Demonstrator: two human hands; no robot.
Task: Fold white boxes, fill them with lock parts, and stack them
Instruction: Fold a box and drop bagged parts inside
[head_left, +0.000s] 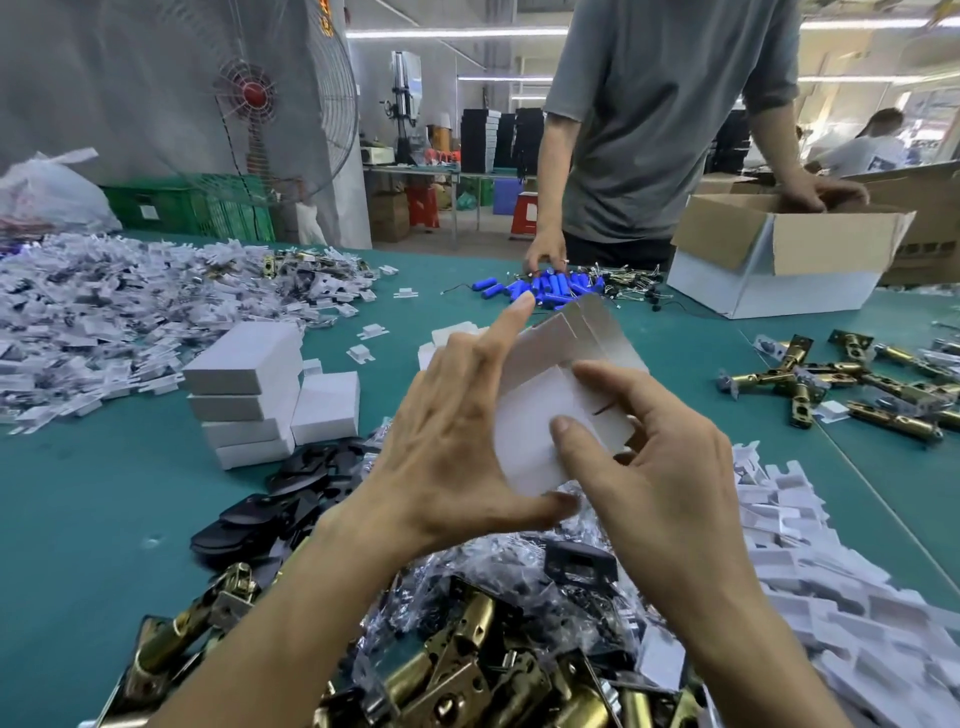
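Above the brass latches (467, 670) nearest us, our left grip (452, 431) pinches the near corner of the half-folded white box (524, 421), our right grip (670, 467) clamps its right end, and its long axis runs away to open flaps (592, 322) just beyond the left grip.

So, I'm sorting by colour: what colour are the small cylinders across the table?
The small cylinders are bright blue; head view shows them best.

Left hand (452, 436) and right hand (670, 467) (fingers splayed) grip a white box (530, 415).
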